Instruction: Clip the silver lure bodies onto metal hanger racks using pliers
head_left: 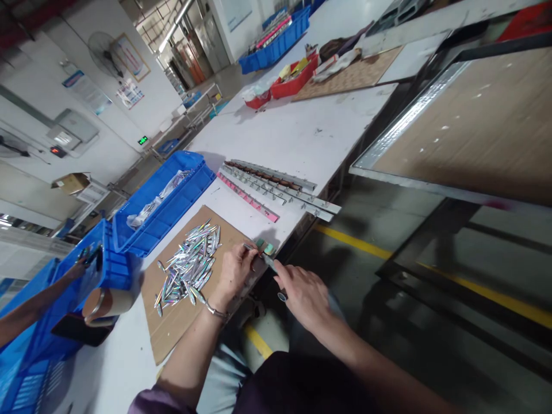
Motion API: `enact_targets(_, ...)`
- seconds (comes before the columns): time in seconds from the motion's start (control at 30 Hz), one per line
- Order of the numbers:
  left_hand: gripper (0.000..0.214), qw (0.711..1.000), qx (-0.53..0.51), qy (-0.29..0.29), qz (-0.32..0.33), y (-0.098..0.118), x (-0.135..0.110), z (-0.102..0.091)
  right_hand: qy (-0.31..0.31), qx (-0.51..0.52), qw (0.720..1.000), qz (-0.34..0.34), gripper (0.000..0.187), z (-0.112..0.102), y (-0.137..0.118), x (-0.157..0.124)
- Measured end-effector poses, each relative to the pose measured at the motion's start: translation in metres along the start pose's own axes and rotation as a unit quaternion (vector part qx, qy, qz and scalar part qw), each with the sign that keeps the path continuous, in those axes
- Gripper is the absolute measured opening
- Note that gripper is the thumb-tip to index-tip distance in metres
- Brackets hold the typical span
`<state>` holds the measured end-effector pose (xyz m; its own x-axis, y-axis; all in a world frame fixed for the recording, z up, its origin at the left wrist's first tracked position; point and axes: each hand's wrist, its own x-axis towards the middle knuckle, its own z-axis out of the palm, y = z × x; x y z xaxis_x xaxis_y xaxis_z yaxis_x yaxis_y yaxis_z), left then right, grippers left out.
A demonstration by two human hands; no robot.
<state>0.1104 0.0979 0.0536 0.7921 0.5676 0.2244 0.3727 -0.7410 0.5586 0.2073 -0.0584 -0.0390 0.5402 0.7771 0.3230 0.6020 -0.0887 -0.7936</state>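
My left hand (235, 270) is closed in a pinch at the table's front edge. Between its fingertips is something small that I cannot make out. My right hand (304, 293) is wrapped round a slim grey tool (269, 263), whose tip points at the left fingertips. Just beyond the hands, a small green block (269, 249) lies by the edge. Left of my left hand, a pile of shiny, iridescent, slender fish-shaped pieces (190, 261) is spread on a sheet of brown cardboard (161, 339).
Metal strips with clips (276, 187) and a pink strip (248, 197) lie ahead, some overhanging the edge. A blue crate (164, 201) stands behind the cardboard. At left are a phone (81, 329), a cup (107, 303) and another person's hand (77, 269). A framed board (466, 132) stands right.
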Motion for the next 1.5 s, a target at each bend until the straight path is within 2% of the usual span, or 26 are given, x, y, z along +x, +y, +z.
enact_targets(0.07,0.012,1.000,0.003,0.010,0.003,-0.001,-0.002,0.001,0.002,0.167,0.982,0.083,0.023,0.000,-0.002,-0.003)
enact_targets(0.1,0.012,1.000,0.004,0.017,0.005,-0.001,-0.003,0.003,-0.003,0.286,0.946,0.152,0.020,0.001,-0.002,-0.005)
enact_targets(0.13,0.013,1.000,0.004,0.026,0.008,-0.002,-0.004,0.006,-0.013,0.412,0.880,0.234,0.018,0.002,-0.002,-0.006)
enact_targets(0.17,0.014,0.999,0.005,0.037,0.012,-0.003,-0.006,0.009,-0.028,0.531,0.784,0.319,0.018,0.002,-0.001,-0.007)
enact_targets(0.27,0.018,0.997,0.002,0.076,0.031,-0.008,-0.011,0.019,-0.068,0.754,0.439,0.484,0.016,0.003,0.001,-0.003)
enact_targets(0.3,0.018,0.996,-0.002,0.087,0.037,-0.010,-0.012,0.022,-0.082,0.786,0.348,0.504,0.016,0.003,0.001,-0.001)
enact_targets(0.33,0.018,0.995,-0.008,0.094,0.039,-0.011,-0.013,0.024,-0.093,0.807,0.278,0.512,0.018,0.003,0.001,0.001)
enact_targets(0.37,0.018,0.994,-0.014,0.098,0.039,-0.012,-0.013,0.025,-0.101,0.820,0.228,0.515,0.021,0.003,0.001,0.003)
enact_targets(0.4,0.018,0.994,-0.021,0.099,0.037,-0.013,-0.013,0.026,-0.110,0.826,0.199,0.515,0.024,0.004,0.000,0.005)
enact_targets(0.43,0.018,0.994,-0.028,0.100,0.036,-0.013,-0.013,0.026,-0.117,0.828,0.194,0.514,0.025,0.004,-0.001,0.007)
enact_targets(0.47,0.018,0.994,-0.034,0.101,0.035,-0.013,-0.013,0.026,-0.116,0.824,0.214,0.512,0.024,0.005,-0.003,0.008)
enact_targets(0.6,0.018,0.994,-0.040,0.096,0.031,-0.011,-0.012,0.023,-0.076,0.773,0.385,0.498,0.019,0.002,-0.009,0.013)
enact_targets(0.73,0.018,0.996,-0.031,0.087,0.022,-0.010,-0.012,0.021,-0.091,0.760,0.402,0.503,0.023,-0.004,-0.015,0.018)
enact_targets(0.77,0.019,0.996,-0.029,0.087,0.022,-0.010,-0.012,0.020,-0.095,0.745,0.435,0.497,0.025,-0.005,-0.016,0.018)
enact_targets(0.8,0.020,0.996,-0.028,0.087,0.024,-0.011,-0.012,0.020,-0.092,0.718,0.499,0.477,0.025,-0.004,-0.016,0.016)
enact_targets(0.9,0.021,0.996,-0.021,0.080,0.035,-0.014,-0.012,0.020,-0.048,0.519,0.793,0.315,0.013,-0.001,-0.012,0.008)
enact_targets(0.93,0.021,0.996,-0.018,0.076,0.039,-0.015,-0.012,0.019,-0.030,0.426,0.871,0.243,0.009,0.000,-0.010,0.005)
enact_targets(0.97,0.021,0.996,-0.015,0.073,0.044,-0.015,-0.011,0.019,-0.015,0.347,0.920,0.184,0.013,0.001,-0.007,0.003)
enact_targets(1.0,0.021,0.996,-0.011,0.071,0.049,-0.015,-0.011,0.019,-0.009,0.300,0.942,0.151,0.018,0.003,-0.004,0.002)
enact_targets(1.03,0.021,0.996,-0.006,0.069,0.053,-0.014,-0.011,0.019,-0.015,0.300,0.942,0.150,0.021,0.004,-0.001,0.002)
enact_targets(1.07,0.022,0.996,0.001,0.069,0.056,-0.013,-0.011,0.019,-0.030,0.337,0.926,0.171,0.023,0.006,0.001,0.003)
enact_targets(1.17,0.024,0.996,0.034,0.065,0.060,-0.009,-0.012,0.019,-0.112,0.489,0.827,0.253,0.047,0.012,0.008,0.007)
enact_targets(1.2,0.023,0.995,0.044,0.062,0.059,-0.007,-0.012,0.019,-0.126,0.510,0.810,0.260,0.053,0.012,0.009,0.007)
enact_targets(1.23,0.023,0.995,0.052,0.060,0.059,-0.006,-0.012,0.019,-0.121,0.502,0.819,0.250,0.055,0.012,0.011,0.007)
enact_targets(1.4,0.023,0.994,0.060,0.061,0.066,-0.003,-0.012,0.018,-0.017,0.270,0.957,0.102,0.027,-0.007,0.010,0.002)
enact_targets(1.5,0.023,0.994,0.058,0.063,0.062,-0.005,-0.012,0.019,-0.025,0.139,0.989,0.053,0.032,-0.016,0.002,0.007)
